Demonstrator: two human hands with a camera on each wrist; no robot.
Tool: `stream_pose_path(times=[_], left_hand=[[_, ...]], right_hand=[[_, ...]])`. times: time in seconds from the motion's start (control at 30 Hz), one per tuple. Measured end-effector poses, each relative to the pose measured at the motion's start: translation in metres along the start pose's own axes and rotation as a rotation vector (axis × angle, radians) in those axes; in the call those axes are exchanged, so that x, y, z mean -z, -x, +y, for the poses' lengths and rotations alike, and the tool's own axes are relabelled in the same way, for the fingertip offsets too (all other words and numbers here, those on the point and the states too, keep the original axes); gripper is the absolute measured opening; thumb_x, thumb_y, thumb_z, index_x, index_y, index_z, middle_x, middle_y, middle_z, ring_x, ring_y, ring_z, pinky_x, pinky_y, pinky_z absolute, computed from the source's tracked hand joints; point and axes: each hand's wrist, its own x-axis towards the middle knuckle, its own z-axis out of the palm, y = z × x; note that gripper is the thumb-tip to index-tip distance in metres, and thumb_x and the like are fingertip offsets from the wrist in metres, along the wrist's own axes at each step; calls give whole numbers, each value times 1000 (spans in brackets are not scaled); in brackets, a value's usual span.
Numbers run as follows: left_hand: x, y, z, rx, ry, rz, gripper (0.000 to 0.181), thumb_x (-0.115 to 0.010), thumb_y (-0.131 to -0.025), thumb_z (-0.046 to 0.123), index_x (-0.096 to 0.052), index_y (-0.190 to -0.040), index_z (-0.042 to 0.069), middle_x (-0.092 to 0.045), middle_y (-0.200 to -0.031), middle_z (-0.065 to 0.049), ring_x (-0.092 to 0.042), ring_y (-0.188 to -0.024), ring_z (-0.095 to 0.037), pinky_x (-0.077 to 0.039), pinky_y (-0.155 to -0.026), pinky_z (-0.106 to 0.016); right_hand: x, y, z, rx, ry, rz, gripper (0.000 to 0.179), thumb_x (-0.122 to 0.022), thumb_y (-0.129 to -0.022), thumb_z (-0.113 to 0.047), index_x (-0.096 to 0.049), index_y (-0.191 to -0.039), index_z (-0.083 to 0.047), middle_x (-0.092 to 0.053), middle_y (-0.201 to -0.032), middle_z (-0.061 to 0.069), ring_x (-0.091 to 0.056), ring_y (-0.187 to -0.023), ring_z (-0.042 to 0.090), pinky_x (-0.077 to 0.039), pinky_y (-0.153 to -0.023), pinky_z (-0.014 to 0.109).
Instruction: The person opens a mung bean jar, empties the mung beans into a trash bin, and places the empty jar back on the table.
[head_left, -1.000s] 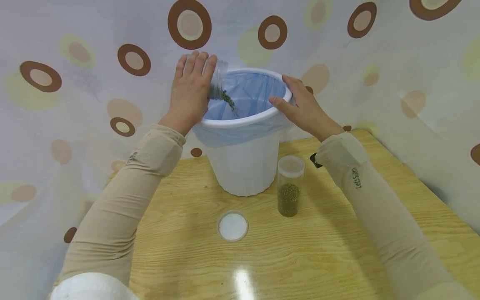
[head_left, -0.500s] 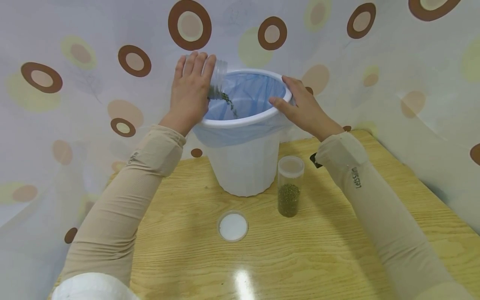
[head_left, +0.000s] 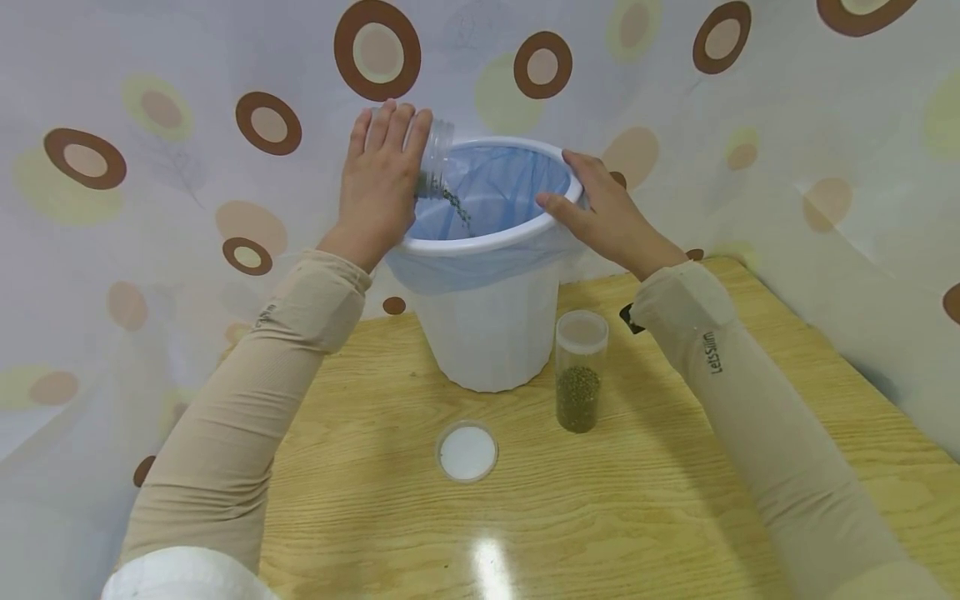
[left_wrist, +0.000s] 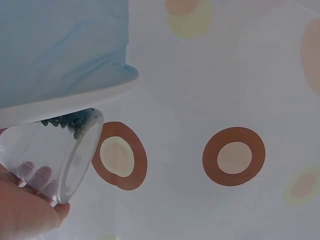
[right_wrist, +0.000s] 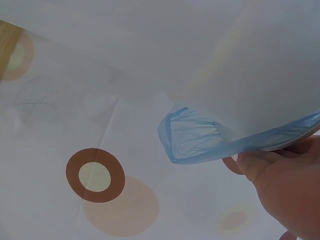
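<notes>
My left hand [head_left: 381, 179] grips a clear plastic jar [left_wrist: 55, 150], tipped on its side over the left rim of a white trash bin [head_left: 487, 325]. Small green bits [head_left: 456, 204] fall from the jar's mouth into the bin, which is lined with a blue bag [head_left: 517, 183]. In the left wrist view, green bits also lie along the jar's wall by its mouth. My right hand [head_left: 611, 217] holds the bin's right rim, thumb on the near side and fingers over the far side. The right wrist view shows its fingers at the blue bag's folded edge [right_wrist: 200, 157].
On the wooden table [head_left: 360, 500], a clear cylindrical jar [head_left: 581, 375] with green grains stands right of the bin. A round white lid [head_left: 467, 452] lies in front. A small black object [head_left: 632, 318] is beside the right sleeve. Patterned cloth [head_left: 187, 50] hangs behind.
Green bits keep falling from the tilted jar, and the stream looks thinner now. Both hands stay nearly in place.
</notes>
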Motion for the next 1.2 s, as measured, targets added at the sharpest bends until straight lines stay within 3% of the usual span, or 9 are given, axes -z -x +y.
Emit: stream_pose_path(times=[0.67, 1.2], left_hand=[[3, 0, 1, -22, -13, 15, 77, -56, -82, -7, -21, -149, 7, -25, -151, -17, -12, -145, -32, 1, -117, -43], [6, 0, -2, -32, -51, -18, 83, -62, -79, -6, -21, -150, 6, -24, -152, -18, -10, -145, -33, 2, -117, -44]], right_hand=[[0, -1, 1, 16, 7, 2, 83, -47, -90, -54, -16, -154, -10, -20, -156, 10, -27, -138, 31, -24, -112, 51], [-2, -2, -2, 3, 6, -10, 83, -46, -91, -53, -15, -154, -11, -18, -158, 9, -26, -139, 31, -24, -112, 51]])
